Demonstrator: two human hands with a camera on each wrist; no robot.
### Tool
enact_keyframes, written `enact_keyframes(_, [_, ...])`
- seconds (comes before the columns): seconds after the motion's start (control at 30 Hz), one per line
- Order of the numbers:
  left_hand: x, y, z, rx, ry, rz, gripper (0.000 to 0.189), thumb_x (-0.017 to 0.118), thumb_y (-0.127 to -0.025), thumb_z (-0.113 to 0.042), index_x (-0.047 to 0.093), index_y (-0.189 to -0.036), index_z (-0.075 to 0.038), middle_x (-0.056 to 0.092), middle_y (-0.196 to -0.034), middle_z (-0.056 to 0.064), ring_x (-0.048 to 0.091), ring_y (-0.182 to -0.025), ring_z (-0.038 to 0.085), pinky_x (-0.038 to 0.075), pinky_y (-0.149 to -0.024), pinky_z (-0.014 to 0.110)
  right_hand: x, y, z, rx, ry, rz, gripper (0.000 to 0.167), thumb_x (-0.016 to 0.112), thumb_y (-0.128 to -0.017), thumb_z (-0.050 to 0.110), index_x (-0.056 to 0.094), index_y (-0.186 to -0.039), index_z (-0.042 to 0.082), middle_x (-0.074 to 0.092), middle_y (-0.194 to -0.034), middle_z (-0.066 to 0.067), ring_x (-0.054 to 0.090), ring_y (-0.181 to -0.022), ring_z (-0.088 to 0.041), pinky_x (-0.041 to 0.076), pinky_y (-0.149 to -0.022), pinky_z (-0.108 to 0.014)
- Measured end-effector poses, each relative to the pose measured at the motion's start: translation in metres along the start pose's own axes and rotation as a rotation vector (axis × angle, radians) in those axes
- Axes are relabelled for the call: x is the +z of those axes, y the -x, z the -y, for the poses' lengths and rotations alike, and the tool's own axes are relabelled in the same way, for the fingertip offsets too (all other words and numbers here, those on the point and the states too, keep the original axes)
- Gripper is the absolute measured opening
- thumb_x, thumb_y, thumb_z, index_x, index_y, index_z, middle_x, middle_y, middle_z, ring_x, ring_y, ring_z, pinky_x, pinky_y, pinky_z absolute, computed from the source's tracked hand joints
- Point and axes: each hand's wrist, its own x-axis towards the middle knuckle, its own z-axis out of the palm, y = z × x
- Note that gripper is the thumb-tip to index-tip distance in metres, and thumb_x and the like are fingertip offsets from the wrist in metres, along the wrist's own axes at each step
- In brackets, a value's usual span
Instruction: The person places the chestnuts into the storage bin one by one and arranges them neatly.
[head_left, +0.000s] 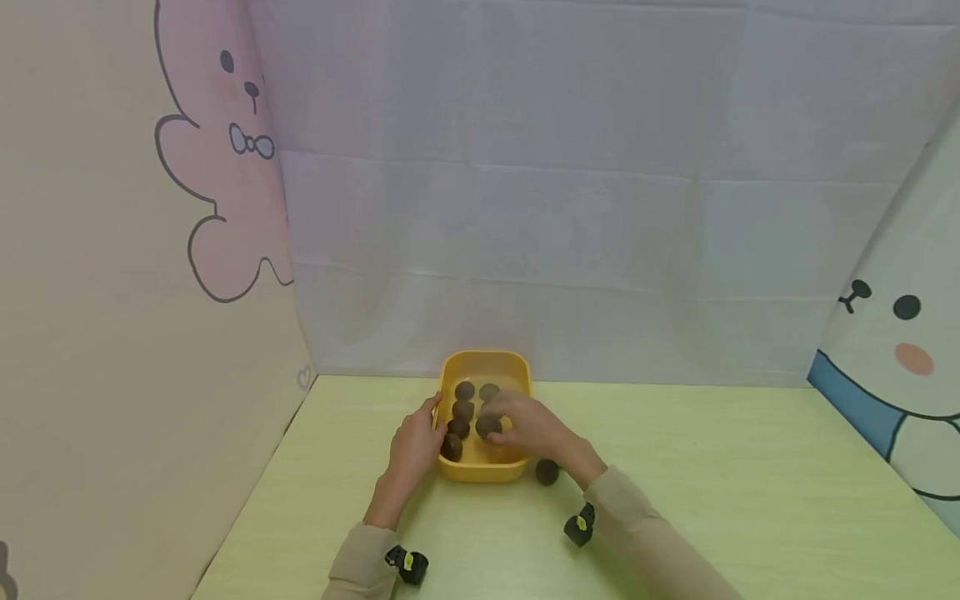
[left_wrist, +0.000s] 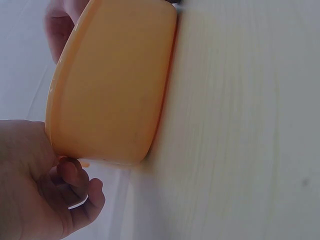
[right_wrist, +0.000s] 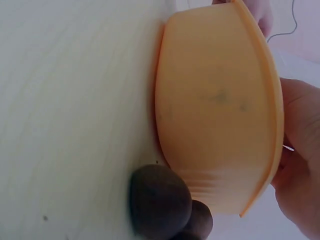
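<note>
Right hand (head_left: 525,425) looks pinched on a dark ball (head_left: 489,428) about midway between the yellow bin (head_left: 483,473)'s side edges, left hand (head_left: 412,446) grips its left edge, and imo the ball's light, firm and kinda rolly, so grab it round the widest part.

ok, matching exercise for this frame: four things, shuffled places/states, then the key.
1. Left hand
2. Right hand
3. Yellow bin
4. Loose dark ball in the head view

A. on the table, by the bin's near right corner
B. contains several dark balls
C. grips the bin's left side
D. over the bin's inside, fingers curled around a ball

Pairs: 1-C, 2-D, 3-B, 4-A
</note>
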Motion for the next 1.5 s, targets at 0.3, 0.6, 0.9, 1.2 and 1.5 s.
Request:
enact_keyframes(0.3, [0.001,-0.001,-0.002,0.002,-0.009,-0.007,0.051,0.060,-0.093,-0.011,0.053,-0.143,-0.007,0.044,-0.065,0.001,0.038,-0.053,0.015,0.030,-0.047,0.028,0.010,-0.011,0.006,-0.038,0.117,0.102,0.025,0.080,-0.079,0.020,0.077,-0.104,0.020,0.069,-0.098,0.006,0.062,-0.092,-0.013,0.051,-0.086,-0.032])
enact_keyframes(0.6, [0.001,-0.002,-0.001,-0.006,-0.016,-0.007,0.051,0.060,-0.092,-0.011,0.053,-0.142,-0.006,0.045,-0.067,0.002,0.039,-0.054,0.015,0.031,-0.048,0.029,0.011,-0.014,0.015,0.051,0.185,0.164,0.024,0.082,-0.080,0.023,0.077,-0.103,0.024,0.068,-0.098,0.007,0.062,-0.092,-0.015,0.047,-0.086,-0.041])
enact_keyframes(0.9, [0.001,-0.001,0.000,-0.006,-0.013,-0.002,0.051,0.060,-0.092,-0.011,0.053,-0.143,-0.006,0.045,-0.067,0.003,0.040,-0.055,0.016,0.031,-0.048,0.029,0.006,-0.014,0.008,0.050,0.176,0.105,0.022,0.078,-0.084,0.026,0.077,-0.106,0.020,0.070,-0.101,0.006,0.063,-0.093,-0.015,0.049,-0.085,-0.040])
enact_keyframes(1.2, [0.001,-0.002,-0.001,-0.001,-0.008,0.003,0.051,0.059,-0.093,-0.012,0.052,-0.144,-0.006,0.045,-0.067,0.003,0.039,-0.054,0.015,0.031,-0.048,0.029,-0.022,0.007,-0.017,0.110,-0.128,-0.136,0.017,0.069,-0.093,0.015,0.074,-0.108,0.013,0.068,-0.107,-0.003,0.062,-0.093,-0.020,0.051,-0.082,-0.037])
enact_keyframes(1.5, [0.002,-0.002,0.001,0.003,-0.007,0.003,0.051,0.059,-0.093,-0.011,0.052,-0.144,-0.006,0.045,-0.066,0.002,0.038,-0.053,0.014,0.031,-0.047,0.028,-0.031,0.025,-0.036,0.207,-0.178,-0.267,0.018,0.068,-0.093,0.015,0.073,-0.110,0.009,0.065,-0.108,-0.004,0.054,-0.079,-0.013,0.047,-0.071,-0.028])
